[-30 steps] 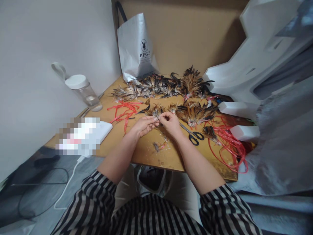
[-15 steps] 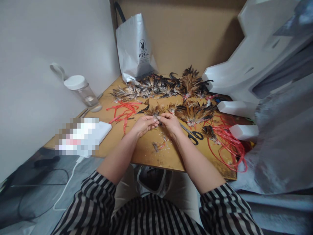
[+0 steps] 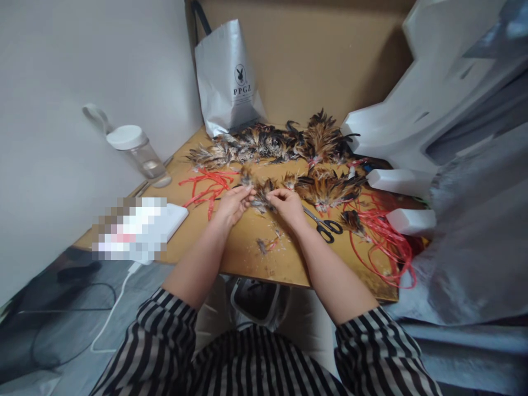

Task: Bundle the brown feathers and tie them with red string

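My left hand [image 3: 236,203] is closed in a pinch on a small tuft of brown feathers [image 3: 246,176] that sticks up past its fingertips. A short gap to the right, my right hand [image 3: 287,205] has thumb and forefinger pressed together at another small feather bunch [image 3: 268,187]; its fingers partly cover the quill ends. Loose grey-brown fluff [image 3: 259,204] lies between the hands. Black-handled scissors [image 3: 325,226] rest just right of my right hand, blades partly behind it. Bits of feather and red string [image 3: 270,243] lie on the table in front of both hands.
Feather bunches [image 3: 256,146] line the back of the table [image 3: 247,258], with more bunches [image 3: 330,190] at right. Red plastic strips lie left [image 3: 210,187] and right [image 3: 391,236]. A silver bag [image 3: 225,77], a lidded bottle [image 3: 138,151] and a white device [image 3: 177,217] stand or lie around.
My hands have moved apart from meeting at one feather bunch. The left has shifted left with a small tuft; the right stays near the same spot, pinching at feathers.
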The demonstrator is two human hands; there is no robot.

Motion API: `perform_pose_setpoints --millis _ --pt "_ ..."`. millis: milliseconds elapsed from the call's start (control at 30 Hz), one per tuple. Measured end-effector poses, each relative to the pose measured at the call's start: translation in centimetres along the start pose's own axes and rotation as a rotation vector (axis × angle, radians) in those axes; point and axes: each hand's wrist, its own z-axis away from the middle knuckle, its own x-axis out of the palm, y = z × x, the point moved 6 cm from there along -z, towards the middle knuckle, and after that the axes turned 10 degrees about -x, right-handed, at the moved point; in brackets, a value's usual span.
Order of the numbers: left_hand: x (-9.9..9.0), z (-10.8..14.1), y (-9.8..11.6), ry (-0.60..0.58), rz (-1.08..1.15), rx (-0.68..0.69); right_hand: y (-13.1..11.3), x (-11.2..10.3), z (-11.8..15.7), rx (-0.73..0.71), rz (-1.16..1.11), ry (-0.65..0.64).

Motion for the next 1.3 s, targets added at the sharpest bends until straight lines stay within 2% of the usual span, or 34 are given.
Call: perform_pose_setpoints --millis 100,200,400,500,733,800,967,1067,1167,1300 --pt "-0.6 -0.2 0.4 0.054 0.129 -0.016 0.1 0.1 0.0 -0.124 0.265 -0.066" --pt "-0.8 -0.2 0.3 0.057 0.156 -0.037 -0.6 0.7 0.5 -0.219 0.525 -0.148" --pt "-0.6 -0.2 0.1 0.028 0.136 -0.041 -1.3 1.5 1.2 -0.198 0.777 -0.232" --pt "-0.5 -0.1 0.1 0.028 0.120 -0.048 -0.7 1.2 0.8 -0.177 0.732 -0.199" --pt "-0.4 -0.1 0.0 0.017 0.113 -0.046 1.8 0.1 -0.2 -0.034 0.393 -0.128" --pt "-0.4 -0.1 0.0 0.013 0.115 -0.046 1.7 0.3 -0.1 -0.046 0.421 -0.136" --pt "-0.2 -0.1 -0.2 0.014 0.102 -0.056 0.0 1.5 0.4 -0.164 0.691 -0.201" --pt "-0.3 -0.2 -0.3 0.018 0.094 -0.058 -0.2 1.7 0.5 -0.173 0.718 -0.217" --pt "-0.4 -0.3 -0.3 0.019 0.085 -0.060 0.3 1.1 0.3 -0.096 0.549 -0.162" --pt "-0.6 -0.4 -0.4 0.025 0.067 -0.051 1.4 0.3 0.1 0.148 0.067 -0.086"
